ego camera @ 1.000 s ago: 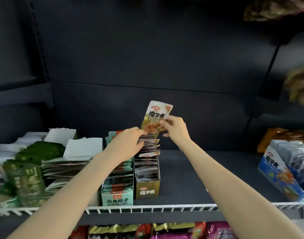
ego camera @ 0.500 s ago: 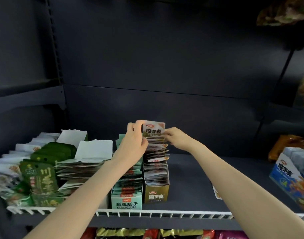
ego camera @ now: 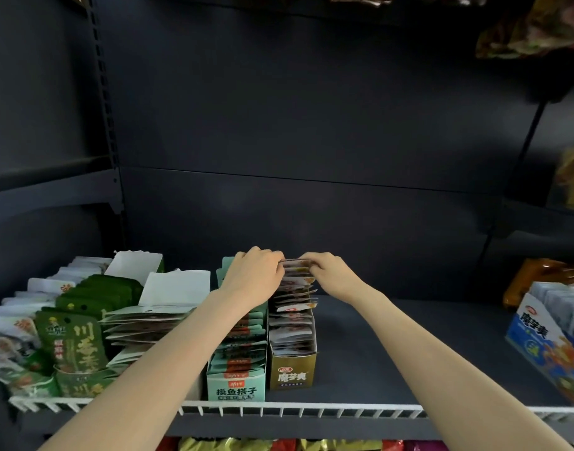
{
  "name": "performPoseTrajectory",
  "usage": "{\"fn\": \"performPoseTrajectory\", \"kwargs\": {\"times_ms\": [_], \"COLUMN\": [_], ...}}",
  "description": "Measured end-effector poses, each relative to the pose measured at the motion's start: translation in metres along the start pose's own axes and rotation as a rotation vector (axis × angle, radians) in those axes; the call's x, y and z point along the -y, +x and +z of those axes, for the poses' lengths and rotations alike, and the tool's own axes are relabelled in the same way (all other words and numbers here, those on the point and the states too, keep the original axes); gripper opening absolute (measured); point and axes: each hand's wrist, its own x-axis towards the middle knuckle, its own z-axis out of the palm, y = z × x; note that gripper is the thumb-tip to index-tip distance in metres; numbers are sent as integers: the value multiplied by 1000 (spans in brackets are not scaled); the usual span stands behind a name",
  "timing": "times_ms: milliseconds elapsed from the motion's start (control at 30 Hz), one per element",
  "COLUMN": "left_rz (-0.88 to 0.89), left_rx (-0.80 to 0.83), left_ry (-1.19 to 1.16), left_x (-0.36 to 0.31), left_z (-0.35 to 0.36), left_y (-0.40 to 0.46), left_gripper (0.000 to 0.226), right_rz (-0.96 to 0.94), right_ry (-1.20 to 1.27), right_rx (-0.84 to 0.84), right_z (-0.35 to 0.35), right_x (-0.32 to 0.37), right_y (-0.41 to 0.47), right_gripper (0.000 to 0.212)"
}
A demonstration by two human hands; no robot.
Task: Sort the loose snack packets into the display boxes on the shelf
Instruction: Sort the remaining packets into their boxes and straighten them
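Observation:
A gold display box (ego camera: 291, 372) stands at the shelf's middle, filled with a row of snack packets (ego camera: 292, 320). At its far end, my left hand (ego camera: 254, 276) and my right hand (ego camera: 331, 275) pinch the two sides of the rearmost snack packet (ego camera: 295, 264), of which only the top edge shows above the row. A mint-green display box (ego camera: 236, 385) of packets stands touching the gold box's left side, partly under my left forearm.
White and green boxes with dark green packets (ego camera: 74, 336) crowd the shelf's left. A blue display box (ego camera: 546, 340) and an orange bag (ego camera: 539, 275) sit at the right. A white wire rail (ego camera: 311, 411) lines the front edge. Bare dark shelf lies right of the gold box.
The packet held high in my right hand has come down into the back of the gold box. Both hands have lowered onto its top edge.

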Motion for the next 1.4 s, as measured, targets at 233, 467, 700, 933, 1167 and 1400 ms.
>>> {"fn": "performPoseTrajectory", "kwargs": {"times_ms": [233,467,700,933,1167,1400], "left_rz": [112,287,-248,-548,-577,-93], "left_rx": [-290,-21,476,576,607,288], "left_ry": [15,-256,-704,-939,-901,-468], "left_x": [-31,-107,-156,-178,-183,-166], "left_z": [3,64,135,168,162,99], "left_y": [-13,-16,2,21,26,13], "left_gripper": [43,32,18,13,14,24], "right_rz": [30,369,633,629,599,303], "right_ry": [103,3,-207,-130,36,-177], "right_rx": [-168,-197,28,101,33,-120], "right_z": [-12,-26,-22,-8,-15,-28], "right_x": [-18,-99,-161,-167,-161,-137], "right_y": [-24,-78,-113,-112,-104,-107], "right_gripper": [32,35,47,57,77,37]}}
